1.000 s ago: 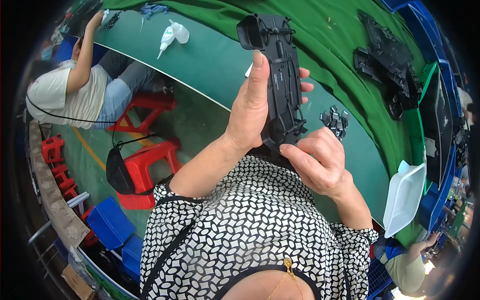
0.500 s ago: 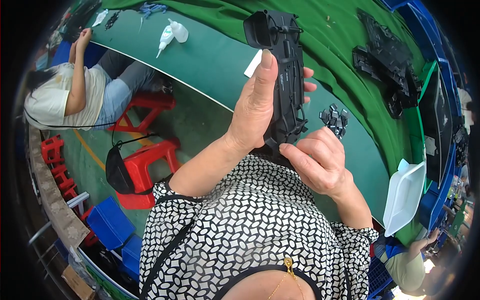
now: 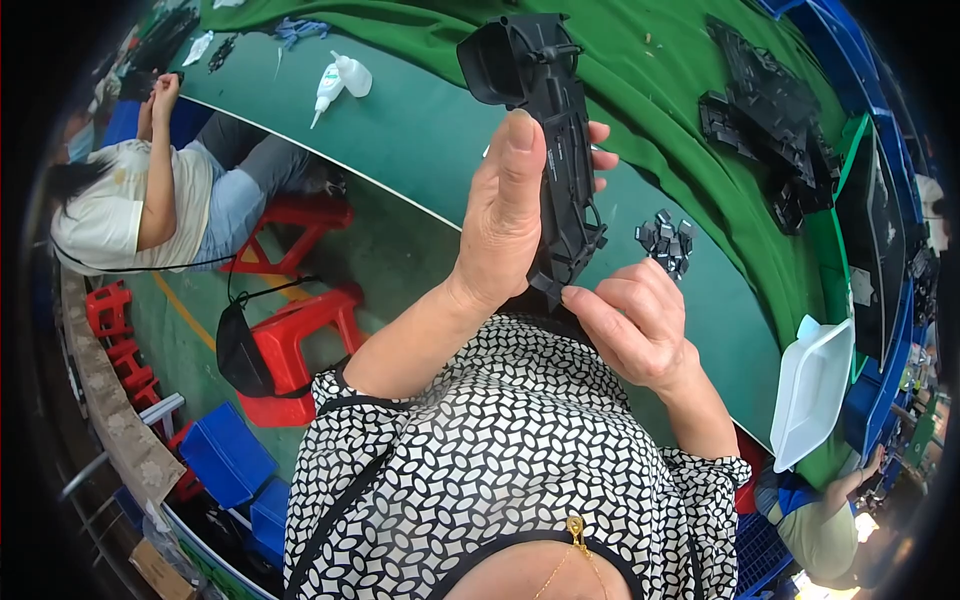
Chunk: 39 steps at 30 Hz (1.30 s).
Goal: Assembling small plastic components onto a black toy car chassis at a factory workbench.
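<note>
A long black plastic housing [image 3: 566,165] with a flared, scoop-like far end stands up over the table, tilted a little to the left. My left hand [image 3: 497,225] is wrapped around its middle, thumb on the near side and fingertips showing past the right edge. At its lower end, the bent fingers of my right hand [image 3: 638,325] pinch the housing's bottom edge. Whether a small separate piece sits between those fingertips is too small to tell. Just beyond my right hand, a small pile of black clips [image 3: 665,245] lies on the green table [image 3: 420,150].
Two white bottles [image 3: 342,85] lie toward the far left. Green cloth [image 3: 655,110] covers the back, with stacked black parts [image 3: 770,115] on it. A white foam tray [image 3: 812,400] is at right. Another person [image 3: 130,200] sits left, near red stools [image 3: 300,335].
The far end of the housing has tipped leftward and its face has turned slightly. Both hands keep their hold, with the right fingers still at the lower end.
</note>
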Motion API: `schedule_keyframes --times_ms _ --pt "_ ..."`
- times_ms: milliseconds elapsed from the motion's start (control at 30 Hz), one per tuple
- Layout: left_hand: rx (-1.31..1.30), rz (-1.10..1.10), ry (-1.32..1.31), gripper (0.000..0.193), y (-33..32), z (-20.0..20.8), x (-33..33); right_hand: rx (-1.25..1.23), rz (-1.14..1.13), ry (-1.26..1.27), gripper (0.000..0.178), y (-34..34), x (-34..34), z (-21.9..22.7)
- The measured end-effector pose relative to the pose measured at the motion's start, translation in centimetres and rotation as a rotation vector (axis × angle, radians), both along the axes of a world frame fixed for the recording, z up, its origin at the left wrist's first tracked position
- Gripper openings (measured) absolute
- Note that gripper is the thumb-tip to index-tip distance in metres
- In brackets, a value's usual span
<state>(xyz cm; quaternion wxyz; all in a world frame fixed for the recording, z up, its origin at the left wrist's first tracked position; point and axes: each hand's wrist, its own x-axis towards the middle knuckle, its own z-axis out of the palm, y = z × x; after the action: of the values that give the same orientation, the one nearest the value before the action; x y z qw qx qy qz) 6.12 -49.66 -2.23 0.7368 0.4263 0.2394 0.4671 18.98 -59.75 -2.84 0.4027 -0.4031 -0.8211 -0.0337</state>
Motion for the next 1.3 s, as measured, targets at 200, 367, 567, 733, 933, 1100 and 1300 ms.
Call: schedule_keyframes --times_ms 200,367,567,733,933,1100,1300 --pt "0.191 0.054 -0.087 0.055 -0.1 -0.4 -0.4 -0.595 -0.234 0.586 0.009 -2.1 -0.9 1.0" --pt "0.348 0.088 -0.026 0.077 -0.3 -0.1 -0.2 -1.177 -0.158 1.006 0.023 -1.9 -1.3 1.2" --pt "0.367 0.054 0.010 0.088 -0.8 -0.2 0.3 -1.357 -0.038 1.200 0.027 -1.2 -1.2 0.7" --pt "0.304 0.102 -0.007 0.093 -1.1 0.1 0.5 -1.336 -0.056 1.208 0.026 -1.3 -1.5 0.7" --pt "0.323 0.098 0.001 0.094 -1.3 0.0 0.6 -1.328 -0.070 1.231 0.025 -1.5 -1.6 0.8" --pt "0.317 0.099 -0.004 0.093 -1.4 0.0 0.6 -1.323 -0.061 1.242 0.025 -1.7 -1.6 0.6" --pt "0.311 0.104 0.045 0.095 -1.3 0.1 0.7 -1.312 -0.045 1.239 0.026 -1.8 -1.5 0.6"
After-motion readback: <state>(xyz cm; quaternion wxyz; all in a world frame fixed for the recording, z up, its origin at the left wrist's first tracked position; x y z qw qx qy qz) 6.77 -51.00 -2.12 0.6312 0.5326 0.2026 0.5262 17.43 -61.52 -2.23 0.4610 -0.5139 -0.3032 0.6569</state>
